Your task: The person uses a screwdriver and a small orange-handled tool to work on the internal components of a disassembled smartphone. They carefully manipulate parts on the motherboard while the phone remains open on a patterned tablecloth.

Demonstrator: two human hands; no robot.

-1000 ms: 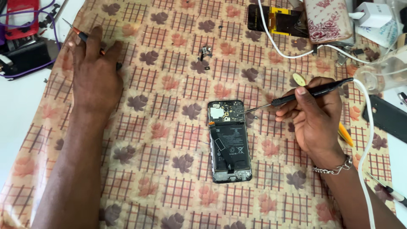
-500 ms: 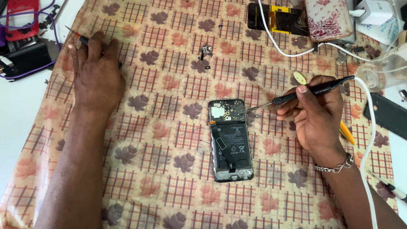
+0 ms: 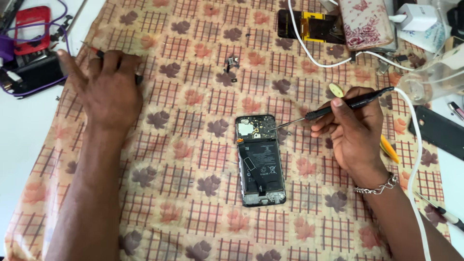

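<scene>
Your white table [image 3: 21, 145] is bare only along its left edge; the rest lies under a checked cloth [image 3: 193, 203] printed with brown and orange leaves. At the far left corner, off the cloth, sit a red phone shell [image 3: 30, 29], a dark block [image 3: 34, 75] and a loop of purple cable [image 3: 63, 48].

Your left hand [image 3: 108, 89] lies palm down near the cloth's far left part, its fingers spread wide and flat over a thin red-handled tool [image 3: 94, 50]; you grip nothing with it.

Near the middle of the cloth's far half lie small loose metal parts [image 3: 232, 65]. The opened phone [image 3: 259, 159] lies at the centre of the cloth, back off, black battery and circuit board showing, its long side running away from you.

Your right hand [image 3: 355, 130] is just right of the phone, fingers closed around a black screwdriver [image 3: 348, 104] whose tip touches the board at the phone's far end.

Along the far edge lie a dark screen part [image 3: 314, 26] and a floral pink case [image 3: 365, 21], with a white charger [image 3: 418, 17] at the far right corner. A white cable [image 3: 415, 145] runs down the right edge, past a black phone [image 3: 437, 130].
</scene>
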